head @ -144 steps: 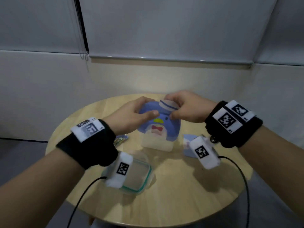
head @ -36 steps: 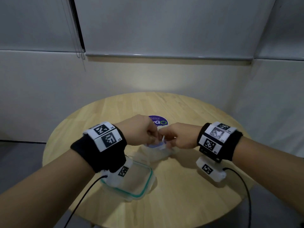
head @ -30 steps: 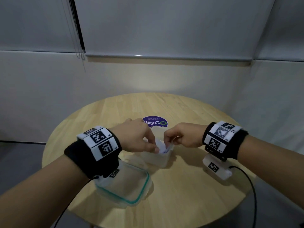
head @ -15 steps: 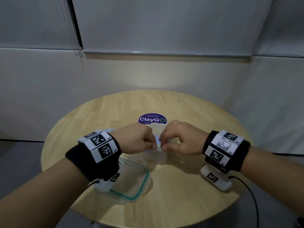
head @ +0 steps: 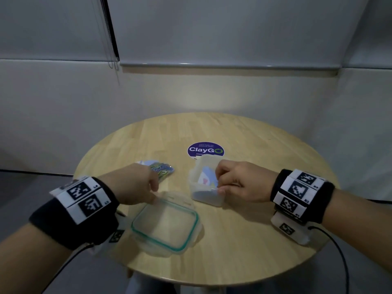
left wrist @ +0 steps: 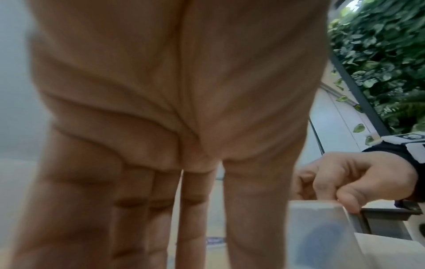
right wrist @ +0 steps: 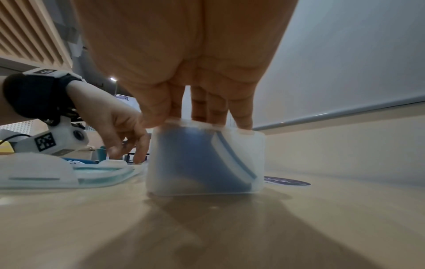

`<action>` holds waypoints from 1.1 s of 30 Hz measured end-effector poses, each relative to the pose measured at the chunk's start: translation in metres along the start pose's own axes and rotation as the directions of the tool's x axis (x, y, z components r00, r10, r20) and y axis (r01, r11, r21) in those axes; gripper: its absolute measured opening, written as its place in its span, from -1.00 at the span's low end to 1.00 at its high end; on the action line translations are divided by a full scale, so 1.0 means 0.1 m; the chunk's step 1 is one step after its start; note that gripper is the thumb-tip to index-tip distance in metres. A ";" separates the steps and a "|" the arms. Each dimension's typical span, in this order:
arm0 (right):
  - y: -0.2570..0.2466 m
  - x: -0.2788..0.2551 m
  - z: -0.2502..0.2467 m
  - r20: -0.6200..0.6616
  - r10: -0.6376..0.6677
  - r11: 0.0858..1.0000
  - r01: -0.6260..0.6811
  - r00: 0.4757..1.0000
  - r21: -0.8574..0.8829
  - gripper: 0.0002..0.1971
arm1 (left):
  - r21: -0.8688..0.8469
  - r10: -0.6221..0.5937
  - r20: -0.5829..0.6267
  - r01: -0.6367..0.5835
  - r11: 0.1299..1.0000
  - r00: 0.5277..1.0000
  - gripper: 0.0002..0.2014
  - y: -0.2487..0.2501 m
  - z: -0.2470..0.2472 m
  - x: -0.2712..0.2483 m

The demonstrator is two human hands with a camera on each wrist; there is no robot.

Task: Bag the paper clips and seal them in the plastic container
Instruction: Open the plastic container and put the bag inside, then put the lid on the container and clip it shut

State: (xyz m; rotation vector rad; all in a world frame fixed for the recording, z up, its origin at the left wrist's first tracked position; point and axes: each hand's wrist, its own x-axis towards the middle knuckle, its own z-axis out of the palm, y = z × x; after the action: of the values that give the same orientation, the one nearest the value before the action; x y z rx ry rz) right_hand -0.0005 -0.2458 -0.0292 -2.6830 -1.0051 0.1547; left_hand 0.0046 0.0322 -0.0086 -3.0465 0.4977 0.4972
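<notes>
A translucent plastic container [head: 206, 198] [right wrist: 202, 163] [left wrist: 322, 236] stands upright near the table's middle. A blue printed bag [head: 204, 177] [right wrist: 195, 154] sits inside it. My right hand [head: 218, 183] [right wrist: 197, 122] [left wrist: 326, 191] pinches the container's near rim, thumb outside and fingers inside. The clear lid with a green seal [head: 165, 225] [right wrist: 57, 174] lies flat to the container's left. My left hand [head: 153, 194] [right wrist: 128, 151] [left wrist: 195, 227] hangs over the lid's far edge, fingers straight and holding nothing; contact cannot be told. A second bag with coloured paper clips [head: 160, 169] lies beyond the left hand.
The round wooden table [head: 254, 240] has a purple ClayGo sticker [head: 205, 150] [right wrist: 287, 182] just behind the container. Walls stand close behind the table. Cables trail from both wrists over the table's near edge.
Both hands were together at the container, pressing the bag in. The left hand has since let go and moved left and nearer, to the lid. The right hand stays at the container's rim.
</notes>
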 end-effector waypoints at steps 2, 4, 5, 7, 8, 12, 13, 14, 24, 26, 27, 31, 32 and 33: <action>0.01 0.00 0.00 0.009 0.019 1.000 -0.019 1.000 -0.014 -0.62 | -0.012 -0.021 0.078 0.022 1.000 0.997 -0.46 -0.03 0.09 0.02; 0.01 -0.02 -0.01 0.028 0.045 0.999 -0.045 0.999 -0.019 -0.60 | -0.044 -0.035 0.100 0.039 0.998 0.994 -0.21 -0.02 0.15 0.04; 0.01 -0.03 -0.01 0.030 0.043 0.999 -0.042 0.999 -0.021 -0.63 | -0.062 -0.050 0.110 0.057 0.996 0.993 -0.08 -0.01 0.17 0.04; 0.02 -0.04 -0.01 0.012 0.012 1.000 -0.012 1.000 -0.021 -0.76 | -0.072 -0.067 0.123 0.076 0.994 0.990 0.09 0.04 0.22 -0.02; 0.02 -0.05 0.00 0.001 0.000 1.000 0.000 1.000 -0.017 -0.81 | -0.060 -0.059 0.118 0.067 0.996 0.991 0.14 0.07 0.24 -0.07; 0.06 -0.07 -0.01 -0.030 0.043 0.999 -0.042 0.999 0.028 -0.86 | 0.050 0.099 0.057 -0.101 0.994 0.994 0.23 0.10 0.34 -0.38; 0.07 -0.08 -0.01 -0.037 0.071 0.996 -0.069 0.997 0.059 -0.87 | 0.067 0.146 0.056 -0.150 0.986 0.988 0.19 0.09 0.35 -0.45; 0.06 -0.08 -0.02 -0.044 0.096 0.991 -0.092 0.994 0.094 -0.88 | 0.064 0.194 0.055 -0.198 0.978 0.979 0.14 0.08 0.36 -0.49; -0.02 -0.11 -0.05 -0.133 0.100 0.995 -0.098 0.986 0.026 -0.84 | 0.048 0.421 -0.102 -0.419 0.907 0.901 -0.21 0.25 0.62 -0.83; -0.03 -0.11 -0.05 -0.131 0.115 0.993 -0.112 0.985 0.025 -0.84 | 0.127 0.478 -0.144 -0.463 0.877 0.866 -0.32 0.25 0.70 -0.86; -0.04 -0.12 -0.06 -0.128 0.126 0.991 -0.120 0.984 0.054 -0.84 | 0.149 0.523 -0.198 -0.502 0.852 0.829 -0.48 0.25 0.71 -0.87; 0.01 -0.16 -0.09 -0.133 0.183 0.962 -0.150 0.974 0.226 -0.80 | -0.118 0.476 -0.394 -0.557 0.822 0.786 -0.78 0.20 0.42 -1.05; 0.02 -0.18 -0.10 -0.131 0.190 0.952 -0.150 0.973 0.267 -0.80 | -0.246 0.421 -0.487 -0.582 0.775 0.766 -0.80 0.20 0.28 -1.09; 0.03 -0.19 -0.10 -0.129 0.186 0.946 -0.142 0.974 0.291 -0.80 | -0.411 0.319 -0.580 -0.608 0.680 0.749 -0.81 0.22 0.14 -1.10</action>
State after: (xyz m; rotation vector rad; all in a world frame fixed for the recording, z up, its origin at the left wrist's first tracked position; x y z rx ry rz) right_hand -0.0107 -0.2630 -0.0204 -2.4709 -0.6566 0.1095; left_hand -0.1055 0.0466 0.0136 -3.6045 1.4645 -0.1728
